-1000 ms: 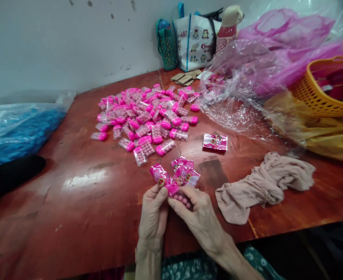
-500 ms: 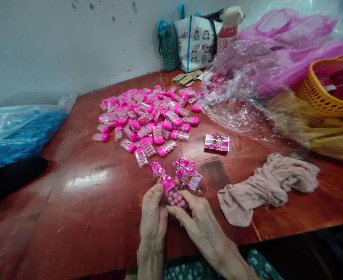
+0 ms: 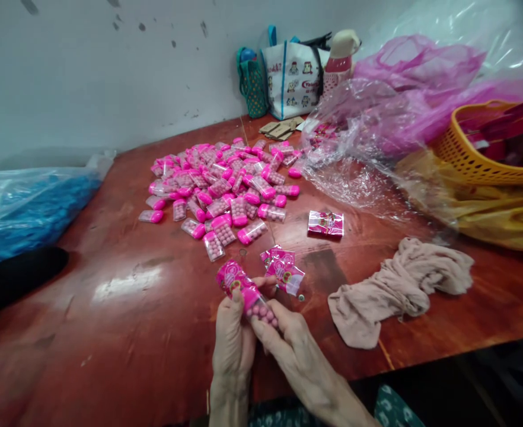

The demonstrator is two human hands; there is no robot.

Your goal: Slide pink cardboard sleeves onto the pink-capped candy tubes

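Observation:
My right hand (image 3: 290, 338) grips the clear end of a small candy container (image 3: 264, 312) filled with pink balls, thumb and fingers closed round it. In my left hand (image 3: 232, 341), the thumb presses a pink printed plastic sleeve (image 3: 229, 274) at the container's capped end. Sleeve and pink cap meet under that thumb; how far one covers the other I cannot tell. Just beyond my fingers lie a few flat loose sleeves (image 3: 284, 274). Farther back spreads a pile of similar pink-capped containers (image 3: 219, 178). A stack of printed sleeves (image 3: 326, 224) sits to the right.
At right lie a crumpled beige cloth (image 3: 399, 290), a yellow basket (image 3: 479, 154) and clear and pink plastic bags (image 3: 363, 142). A bag of blue items (image 3: 30, 201) is at left. Against the wall stand a tote bag (image 3: 293, 80) and bottles.
The sleeve and container have come closer to me, and the sleeve now sits against the cap under my left thumb. My right hand covers more of the container. The view has shifted slightly.

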